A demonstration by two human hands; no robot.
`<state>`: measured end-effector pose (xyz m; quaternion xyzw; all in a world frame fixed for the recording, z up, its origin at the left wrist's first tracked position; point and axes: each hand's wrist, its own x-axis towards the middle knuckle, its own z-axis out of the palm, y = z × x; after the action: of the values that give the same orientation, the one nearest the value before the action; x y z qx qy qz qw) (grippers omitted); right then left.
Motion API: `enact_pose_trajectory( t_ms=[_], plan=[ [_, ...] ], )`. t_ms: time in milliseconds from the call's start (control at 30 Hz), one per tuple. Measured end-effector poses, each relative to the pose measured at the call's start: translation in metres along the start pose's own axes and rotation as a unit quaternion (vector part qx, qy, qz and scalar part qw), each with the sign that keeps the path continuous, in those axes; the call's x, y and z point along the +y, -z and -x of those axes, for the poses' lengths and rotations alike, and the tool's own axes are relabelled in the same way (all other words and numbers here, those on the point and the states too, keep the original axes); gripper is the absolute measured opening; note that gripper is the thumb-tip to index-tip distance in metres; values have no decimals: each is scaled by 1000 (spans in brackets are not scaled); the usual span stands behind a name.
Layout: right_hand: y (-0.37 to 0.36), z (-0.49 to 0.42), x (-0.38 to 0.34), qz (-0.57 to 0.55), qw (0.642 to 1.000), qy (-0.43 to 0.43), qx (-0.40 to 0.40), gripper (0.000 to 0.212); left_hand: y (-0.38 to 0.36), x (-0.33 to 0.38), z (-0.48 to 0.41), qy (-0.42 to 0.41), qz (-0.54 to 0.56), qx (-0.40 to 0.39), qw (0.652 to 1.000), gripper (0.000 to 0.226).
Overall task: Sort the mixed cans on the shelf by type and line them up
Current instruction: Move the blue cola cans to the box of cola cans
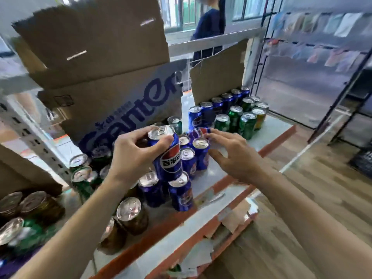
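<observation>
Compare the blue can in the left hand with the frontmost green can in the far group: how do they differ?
The blue can is dark blue with a round red-and-white logo; the green can is green. The blue can is tilted, gripped by the left hand; the green can stands upright on the shelf, untouched. Both have silver pull-tab tops.
</observation>
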<state>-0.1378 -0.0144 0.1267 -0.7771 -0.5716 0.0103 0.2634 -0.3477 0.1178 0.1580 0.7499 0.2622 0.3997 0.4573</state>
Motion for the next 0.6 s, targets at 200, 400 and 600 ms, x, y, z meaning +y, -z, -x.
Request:
enact_pose_trajectory(
  t_ms=[200, 400, 600],
  plan=[
    [44, 28, 81, 16, 999, -29, 1, 58, -99, 13, -11, -21, -28, -65, 997, 23],
    [66, 43, 140, 28, 998, -52, -31, 59, -166, 12, -16, -38, -53, -93, 994, 32],
    [66, 33, 175, 15, 998, -58, -36, 59, -195, 2, -35, -25, -72, -96, 992, 28]
  ],
)
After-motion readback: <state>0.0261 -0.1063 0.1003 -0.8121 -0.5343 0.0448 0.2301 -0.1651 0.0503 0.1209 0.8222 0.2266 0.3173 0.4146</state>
